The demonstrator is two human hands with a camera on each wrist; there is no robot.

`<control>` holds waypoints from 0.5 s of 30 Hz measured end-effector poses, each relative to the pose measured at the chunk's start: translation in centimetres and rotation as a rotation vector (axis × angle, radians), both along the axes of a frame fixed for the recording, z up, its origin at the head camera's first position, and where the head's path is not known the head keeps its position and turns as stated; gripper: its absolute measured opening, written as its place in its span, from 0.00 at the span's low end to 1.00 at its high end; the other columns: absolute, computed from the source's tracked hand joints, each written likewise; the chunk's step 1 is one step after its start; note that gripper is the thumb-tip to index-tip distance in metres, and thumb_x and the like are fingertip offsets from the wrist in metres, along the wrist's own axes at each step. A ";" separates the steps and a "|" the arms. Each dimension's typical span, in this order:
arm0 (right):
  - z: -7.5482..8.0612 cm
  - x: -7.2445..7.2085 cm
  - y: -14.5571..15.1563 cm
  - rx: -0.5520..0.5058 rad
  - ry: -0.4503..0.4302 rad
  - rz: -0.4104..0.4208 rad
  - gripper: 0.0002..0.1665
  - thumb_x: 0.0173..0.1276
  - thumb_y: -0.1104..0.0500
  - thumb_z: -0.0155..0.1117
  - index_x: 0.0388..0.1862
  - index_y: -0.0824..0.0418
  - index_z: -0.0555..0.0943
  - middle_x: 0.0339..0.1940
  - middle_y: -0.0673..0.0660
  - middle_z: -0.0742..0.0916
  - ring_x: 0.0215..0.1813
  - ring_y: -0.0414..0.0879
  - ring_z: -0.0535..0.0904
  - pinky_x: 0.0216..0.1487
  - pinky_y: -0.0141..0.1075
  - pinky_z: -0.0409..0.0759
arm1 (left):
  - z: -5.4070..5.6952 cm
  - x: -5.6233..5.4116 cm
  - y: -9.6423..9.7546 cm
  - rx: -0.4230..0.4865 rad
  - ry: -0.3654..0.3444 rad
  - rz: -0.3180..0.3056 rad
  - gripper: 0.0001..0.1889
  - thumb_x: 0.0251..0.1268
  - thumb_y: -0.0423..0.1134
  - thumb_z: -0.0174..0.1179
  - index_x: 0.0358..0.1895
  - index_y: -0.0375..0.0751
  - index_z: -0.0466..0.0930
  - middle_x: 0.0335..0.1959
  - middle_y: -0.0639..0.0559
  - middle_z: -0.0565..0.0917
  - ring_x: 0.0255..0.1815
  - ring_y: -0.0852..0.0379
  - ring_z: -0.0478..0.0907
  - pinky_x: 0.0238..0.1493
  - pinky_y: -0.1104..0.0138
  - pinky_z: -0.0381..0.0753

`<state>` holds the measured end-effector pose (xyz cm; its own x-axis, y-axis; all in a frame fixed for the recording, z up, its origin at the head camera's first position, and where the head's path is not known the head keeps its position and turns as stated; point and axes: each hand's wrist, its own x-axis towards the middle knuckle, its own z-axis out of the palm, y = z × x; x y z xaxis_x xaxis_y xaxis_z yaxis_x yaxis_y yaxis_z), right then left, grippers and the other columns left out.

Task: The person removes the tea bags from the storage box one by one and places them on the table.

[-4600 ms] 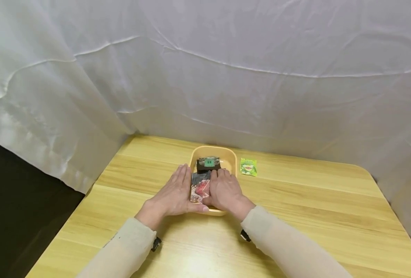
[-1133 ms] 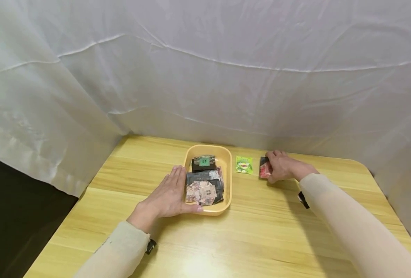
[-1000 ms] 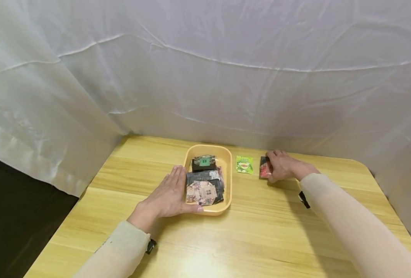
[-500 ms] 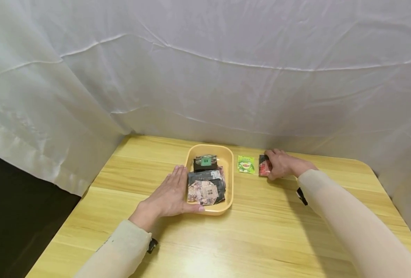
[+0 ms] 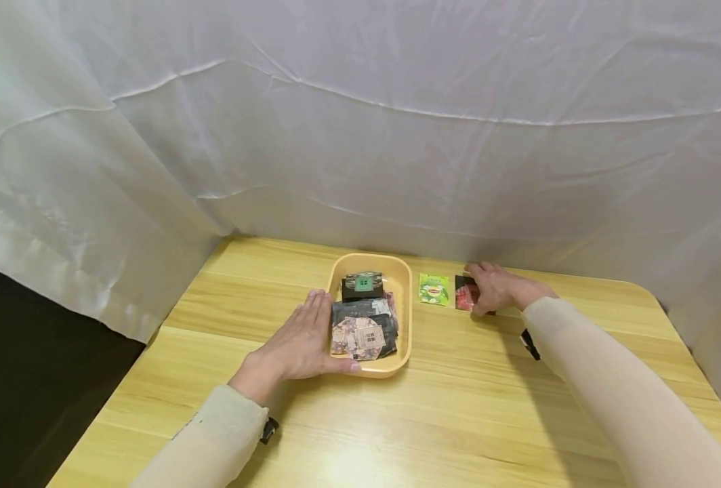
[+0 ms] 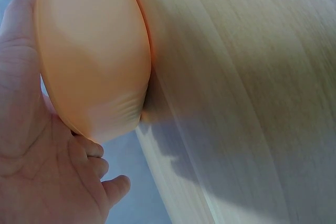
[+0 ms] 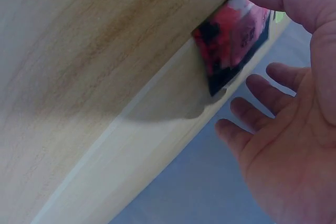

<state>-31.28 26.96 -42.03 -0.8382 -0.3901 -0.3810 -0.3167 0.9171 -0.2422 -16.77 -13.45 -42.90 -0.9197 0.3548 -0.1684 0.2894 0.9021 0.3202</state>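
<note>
In the head view, my left hand (image 5: 296, 339) lies along the left side of a pale orange plastic basket (image 5: 404, 339). Its fingers are straight and the thumb stretches along the near rim. Inside lie several tea sachets, among them a black one with a green label (image 5: 362, 285) and a pink floral one (image 5: 363, 337). My right hand (image 5: 499, 288) is over a black and red tea sachet (image 7: 233, 35) lying on the table. In the right wrist view its thumb is at the sachet's edge while the other fingers are spread apart from it.
A green Lipton tea sachet (image 5: 434, 290) lies between the basket and the black and red sachet. Both are on a wood-grain table (image 5: 458, 407) near its far edge. A grey-white curtain (image 5: 397, 169) hangs behind the table and at its sides.
Over the last seconds, my right hand has carried the red sachet from the basket to the table, right of the green one. Now its grip has loosened and more of the sachet shows. My left hand stays.
</note>
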 end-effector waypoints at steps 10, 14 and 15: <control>-0.4 0.2 -0.1 0.000 0.053 0.025 0.65 0.58 0.53 0.80 0.84 0.72 0.52 0.82 0.80 0.60 0.82 0.79 0.52 0.80 0.72 0.56 | -0.1 0.0 0.3 0.015 -0.014 0.004 0.79 0.46 0.86 0.63 0.86 0.34 0.32 0.87 0.35 0.35 0.89 0.40 0.33 0.87 0.48 0.42; 0.6 1.1 -0.8 -0.013 0.146 0.061 0.58 0.66 0.51 0.75 0.83 0.74 0.54 0.81 0.80 0.62 0.81 0.79 0.54 0.81 0.70 0.56 | -0.2 -0.2 0.6 0.022 -0.016 0.005 0.79 0.45 0.87 0.62 0.86 0.35 0.32 0.87 0.36 0.34 0.89 0.41 0.33 0.87 0.48 0.42; 1.0 1.4 -1.1 -0.018 0.180 0.074 0.56 0.68 0.51 0.73 0.83 0.74 0.55 0.81 0.80 0.62 0.81 0.79 0.55 0.81 0.70 0.56 | -0.2 -0.2 0.7 0.023 -0.017 0.005 0.80 0.45 0.87 0.62 0.86 0.35 0.31 0.87 0.36 0.34 0.89 0.41 0.33 0.87 0.49 0.41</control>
